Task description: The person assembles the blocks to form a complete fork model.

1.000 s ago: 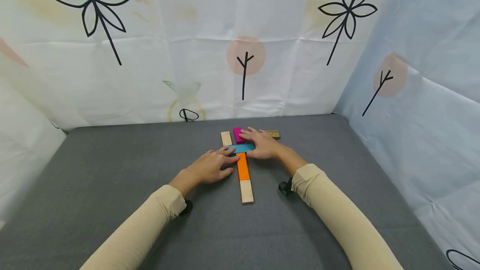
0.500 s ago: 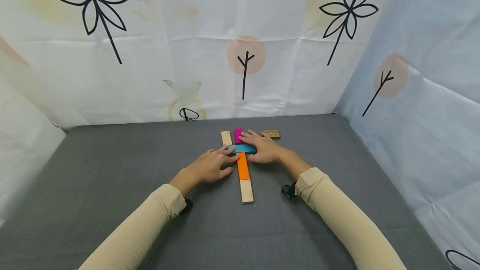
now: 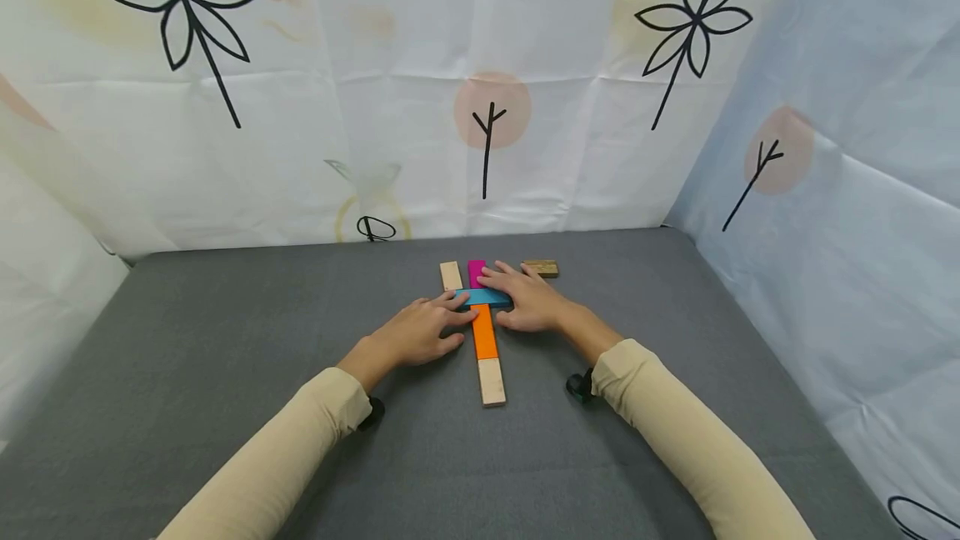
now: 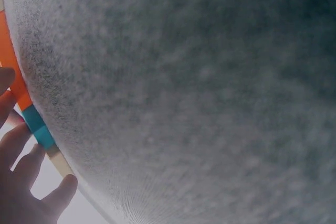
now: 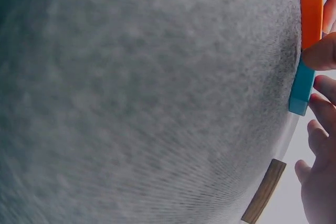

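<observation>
Flat blocks lie on a grey cloth. A blue block (image 3: 487, 297) lies crosswise, with an orange block (image 3: 484, 332) and then a pale wooden block (image 3: 492, 382) running from it toward me. Beyond the blue one a magenta block (image 3: 476, 271) stands end-on to it, its near part beside my right fingers. My left hand (image 3: 420, 332), fingers spread, rests its fingertips at the blue block's left end and the orange block's far end. Fingers of my right hand (image 3: 531, 300) extend onto the magenta block, with the thumb near the blue block's right end.
A second pale wooden block (image 3: 451, 275) points away from the blue block's left end. Off to the right, a brown wooden block (image 3: 543, 268) lies apart, just past my right fingers. White printed fabric (image 3: 420, 148) walls in the far side of the table.
The magenta block has slid slightly toward me, up to the blue block. My right hand has drawn back a little to the near right, uncovering more of the brown block. My left hand has stayed put.
</observation>
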`<state>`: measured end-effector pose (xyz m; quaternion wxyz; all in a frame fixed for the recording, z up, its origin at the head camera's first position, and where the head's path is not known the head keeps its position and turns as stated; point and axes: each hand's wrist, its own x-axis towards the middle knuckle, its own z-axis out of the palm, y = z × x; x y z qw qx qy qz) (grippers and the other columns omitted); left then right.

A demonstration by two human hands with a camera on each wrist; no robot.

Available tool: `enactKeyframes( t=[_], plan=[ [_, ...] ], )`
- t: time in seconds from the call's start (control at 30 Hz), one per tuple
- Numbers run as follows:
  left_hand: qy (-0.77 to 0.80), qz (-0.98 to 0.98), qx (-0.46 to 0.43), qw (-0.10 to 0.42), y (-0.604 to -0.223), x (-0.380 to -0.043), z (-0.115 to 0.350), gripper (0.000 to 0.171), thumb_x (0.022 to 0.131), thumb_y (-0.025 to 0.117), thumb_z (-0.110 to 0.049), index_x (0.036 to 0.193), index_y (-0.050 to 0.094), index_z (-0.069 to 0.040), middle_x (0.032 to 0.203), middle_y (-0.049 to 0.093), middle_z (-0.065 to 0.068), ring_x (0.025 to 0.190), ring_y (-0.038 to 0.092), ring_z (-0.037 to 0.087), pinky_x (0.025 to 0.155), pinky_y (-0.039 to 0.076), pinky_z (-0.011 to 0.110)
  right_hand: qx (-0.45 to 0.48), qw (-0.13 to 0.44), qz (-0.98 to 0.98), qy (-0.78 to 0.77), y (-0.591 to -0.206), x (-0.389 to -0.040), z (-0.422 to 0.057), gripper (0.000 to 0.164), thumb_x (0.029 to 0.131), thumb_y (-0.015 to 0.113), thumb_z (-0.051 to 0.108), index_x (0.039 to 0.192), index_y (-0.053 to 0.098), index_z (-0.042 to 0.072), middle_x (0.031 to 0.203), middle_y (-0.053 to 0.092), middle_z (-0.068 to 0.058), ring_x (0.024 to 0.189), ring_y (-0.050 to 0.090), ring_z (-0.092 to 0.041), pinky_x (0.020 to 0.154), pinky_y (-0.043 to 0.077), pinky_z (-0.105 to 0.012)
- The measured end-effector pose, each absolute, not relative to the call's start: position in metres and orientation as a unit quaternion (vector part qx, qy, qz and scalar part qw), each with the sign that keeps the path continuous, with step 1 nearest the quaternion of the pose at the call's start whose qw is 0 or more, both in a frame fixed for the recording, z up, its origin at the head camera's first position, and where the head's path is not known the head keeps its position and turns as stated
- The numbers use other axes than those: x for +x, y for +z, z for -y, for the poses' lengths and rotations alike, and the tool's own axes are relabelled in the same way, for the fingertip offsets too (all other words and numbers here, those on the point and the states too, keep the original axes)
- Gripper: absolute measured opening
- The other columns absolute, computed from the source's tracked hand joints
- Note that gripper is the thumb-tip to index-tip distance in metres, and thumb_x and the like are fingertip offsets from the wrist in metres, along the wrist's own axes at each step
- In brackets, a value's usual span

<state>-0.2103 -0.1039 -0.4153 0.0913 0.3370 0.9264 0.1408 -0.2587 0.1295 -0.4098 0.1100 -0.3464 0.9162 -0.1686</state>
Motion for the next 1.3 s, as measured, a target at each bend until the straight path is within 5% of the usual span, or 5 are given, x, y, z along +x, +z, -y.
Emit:
enactKeyframes(
  t=[0.5, 0.87, 1.3],
  plan=[
    [0.135, -0.926, 0.341, 0.087, -0.415, -0.211, 0.106, 0.048, 0.101, 0.060, -0.027, 0.146, 0.052, -0.015, 0.159, 0.033, 0.012, 0.146, 0.030, 0.034, 0.111, 0.032, 0.058, -0.355, 0.082, -0.924, -0.119, -0.403, -0.260, -0.128, 0.066, 0.089, 0.059, 0.026, 0.152, 0.043, 0.011, 0.160, 0.034, -0.006, 0.152, 0.013, -0.032, 0.118, 0.005, -0.061],
    [0.134, -0.927, 0.339, 0.084, -0.414, -0.210, 0.104, 0.047, 0.101, 0.058, -0.027, 0.146, 0.051, -0.017, 0.159, 0.033, 0.010, 0.147, 0.029, 0.032, 0.111, 0.032, 0.057, -0.322, 0.025, -0.936, -0.144, -0.398, -0.259, -0.179, 0.060, 0.093, 0.061, 0.019, 0.148, 0.046, 0.003, 0.155, 0.039, -0.017, 0.146, 0.027, -0.040, 0.113, 0.014, -0.068],
    [0.133, -0.926, 0.343, 0.088, -0.416, -0.211, 0.106, 0.047, 0.102, 0.058, -0.027, 0.147, 0.050, -0.017, 0.160, 0.032, 0.010, 0.148, 0.028, 0.032, 0.111, 0.032, 0.057, -0.281, 0.041, -0.944, -0.165, -0.409, -0.267, -0.221, 0.056, 0.094, 0.060, 0.014, 0.146, 0.047, -0.001, 0.153, 0.039, -0.023, 0.143, 0.031, -0.044, 0.112, 0.020, -0.066]
  ],
)
